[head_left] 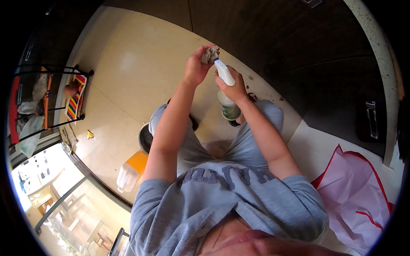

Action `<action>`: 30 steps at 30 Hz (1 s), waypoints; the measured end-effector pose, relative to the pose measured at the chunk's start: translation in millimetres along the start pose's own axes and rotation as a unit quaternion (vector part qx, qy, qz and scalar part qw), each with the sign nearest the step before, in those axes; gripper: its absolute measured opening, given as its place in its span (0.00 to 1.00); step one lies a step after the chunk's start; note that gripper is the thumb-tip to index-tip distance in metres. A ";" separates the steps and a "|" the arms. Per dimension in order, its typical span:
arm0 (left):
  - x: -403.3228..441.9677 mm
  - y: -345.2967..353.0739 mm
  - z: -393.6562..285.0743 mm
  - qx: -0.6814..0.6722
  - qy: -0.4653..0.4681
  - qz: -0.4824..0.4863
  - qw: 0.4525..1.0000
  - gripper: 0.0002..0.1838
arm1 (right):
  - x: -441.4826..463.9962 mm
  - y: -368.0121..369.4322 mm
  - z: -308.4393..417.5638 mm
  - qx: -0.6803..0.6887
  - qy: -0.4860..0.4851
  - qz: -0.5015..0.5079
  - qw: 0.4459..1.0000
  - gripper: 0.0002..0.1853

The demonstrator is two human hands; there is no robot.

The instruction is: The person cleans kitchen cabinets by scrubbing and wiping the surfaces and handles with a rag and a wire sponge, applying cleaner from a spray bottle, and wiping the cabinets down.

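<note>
A crumpled greyish cloth [209,55] is held in my left hand [197,66], its fingers curled round it. My right hand [232,85] grips the neck of a spray bottle [229,106] with a white trigger head and a green label near its base. The blue nozzle tip points at the cloth, close to it. Both hands are out in front of my knees, above the tiled floor [128,64], near the dark cabinet fronts [273,38].
An orange container with a clear top [134,166] and a dark round bowl [145,137] are left of my legs. A wheeled rack [51,102] stands far left. A white and red bag [354,192] lies at right. Small debris [250,78] lies along the cabinet base.
</note>
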State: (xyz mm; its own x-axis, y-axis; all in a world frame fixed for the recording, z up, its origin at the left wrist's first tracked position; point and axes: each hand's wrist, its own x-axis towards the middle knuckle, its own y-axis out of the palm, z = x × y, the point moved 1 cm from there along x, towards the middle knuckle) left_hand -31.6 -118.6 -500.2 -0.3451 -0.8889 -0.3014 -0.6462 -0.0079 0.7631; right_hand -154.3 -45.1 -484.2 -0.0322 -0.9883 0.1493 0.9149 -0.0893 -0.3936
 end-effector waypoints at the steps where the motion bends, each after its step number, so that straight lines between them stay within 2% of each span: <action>1: 0.6 -1.0 -0.1 -0.003 0.001 0.009 1.000 0.18 | -1.2 2.3 4.8 0.015 -0.048 -0.018 0.999 0.08; 2: 1.7 -2.7 0.3 -0.005 0.002 0.018 1.000 0.18 | -2.1 3.8 7.7 0.030 -0.096 -0.035 0.994 0.07; 8: 0.3 -2.3 -0.9 -0.005 -0.002 0.014 1.000 0.18 | -1.4 -1.3 -1.3 -0.001 0.027 0.017 0.999 0.08; 15: 0.4 -5.3 -0.7 -0.003 0.005 0.031 1.000 0.18 | -3.2 5.1 7.8 -0.018 -0.080 -0.026 0.996 0.09; 18: 1.5 -3.9 -1.3 0.007 0.002 0.018 1.000 0.19 | -2.7 3.7 -2.7 -0.050 0.006 0.000 0.999 0.10; 21: 2.3 -3.7 -1.2 0.019 0.006 0.016 1.000 0.19 | 0.4 1.0 -7.1 -0.009 0.067 0.030 0.997 0.10; 24: 3.0 -5.6 -0.4 0.013 0.011 0.017 1.000 0.18 | -3.2 4.4 1.3 0.000 -0.005 0.010 1.000 0.09; 27: 2.9 -6.2 -0.1 0.011 0.015 0.024 1.000 0.18 | -5.0 5.6 6.5 0.019 -0.032 0.017 0.999 0.10; 30: 5.5 -7.3 1.3 0.004 0.009 0.021 1.000 0.19 | -2.4 2.4 5.5 -0.023 -0.025 0.019 0.999 0.11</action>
State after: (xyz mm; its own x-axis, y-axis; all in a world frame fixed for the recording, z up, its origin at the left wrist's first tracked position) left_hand -29.7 -122.9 -508.1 -0.3593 -0.8968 -0.2582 -0.6374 0.0338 0.7698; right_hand -149.8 -42.2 -480.5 0.0231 -0.9837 0.1781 0.8959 -0.0587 -0.4404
